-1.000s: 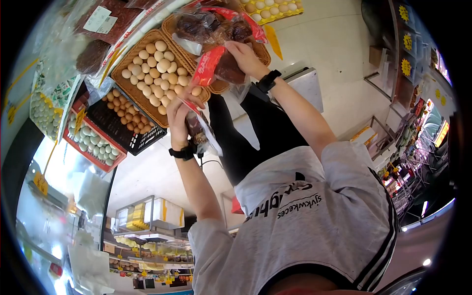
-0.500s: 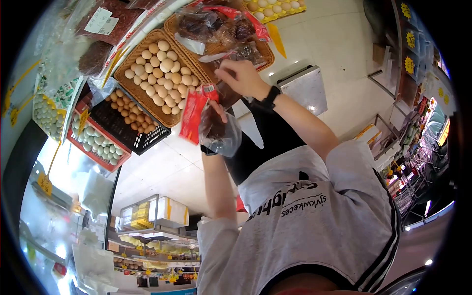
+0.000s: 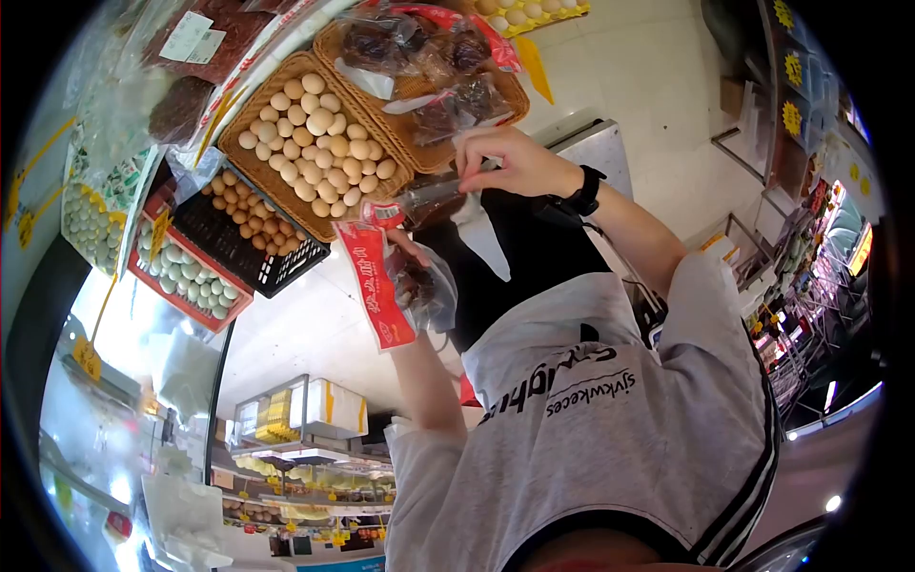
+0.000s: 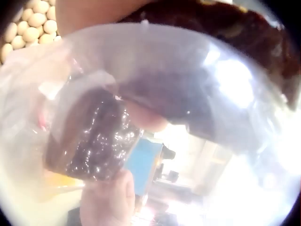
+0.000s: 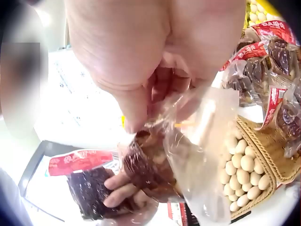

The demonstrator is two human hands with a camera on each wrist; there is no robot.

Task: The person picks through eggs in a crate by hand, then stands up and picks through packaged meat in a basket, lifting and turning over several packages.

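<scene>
My left hand (image 3: pixel 408 246) holds a clear packet of dark cured meat with a red printed label (image 3: pixel 381 286), below the egg basket. In the right wrist view its fingers (image 5: pixel 115 190) lie across the dark block of meat (image 5: pixel 89 193). My right hand (image 3: pixel 515 164) pinches the top of a second clear packet with brown meat (image 5: pixel 150 165), which hangs close beside the left hand. Up close in the left wrist view, shiny clear plastic (image 4: pixel 155 61) covers most of the scene, with a dark glossy chunk of meat (image 4: pixel 94 136) behind it.
A wicker basket (image 3: pixel 522 107) with more meat packets stands ahead, beside a wicker basket (image 3: pixel 229 143) of pale eggs. Left of these are a black crate (image 3: pixel 286 276) of brown eggs and a red crate (image 3: pixel 214 322) of greenish eggs. A metal-topped scale (image 3: pixel 600 153) stands on the right.
My left hand has turned its packet so the red label faces up. My right hand has drawn back from the basket toward my body, pinching its packet by the top.
</scene>
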